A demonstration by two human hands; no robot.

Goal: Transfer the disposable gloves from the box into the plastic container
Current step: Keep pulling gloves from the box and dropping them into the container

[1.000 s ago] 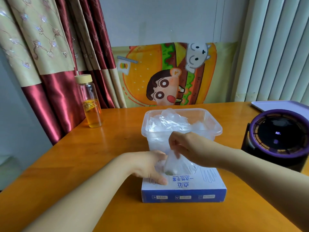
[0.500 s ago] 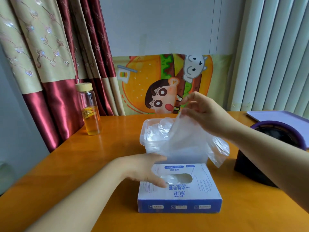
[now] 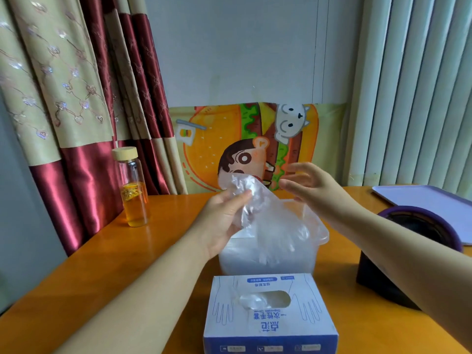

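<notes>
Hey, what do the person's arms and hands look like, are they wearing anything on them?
The left hand and right hand wear nothing: no gloves, rings, watch or bracelet show. Both arms are uncovered to the frame edge, with no sleeves in view.

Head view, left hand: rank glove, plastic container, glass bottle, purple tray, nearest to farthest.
1. glove: gripped in the left hand itself.
2. plastic container: just below and to the right of the hand.
3. glass bottle: off to the left.
4. purple tray: far right, at the frame edge.
</notes>
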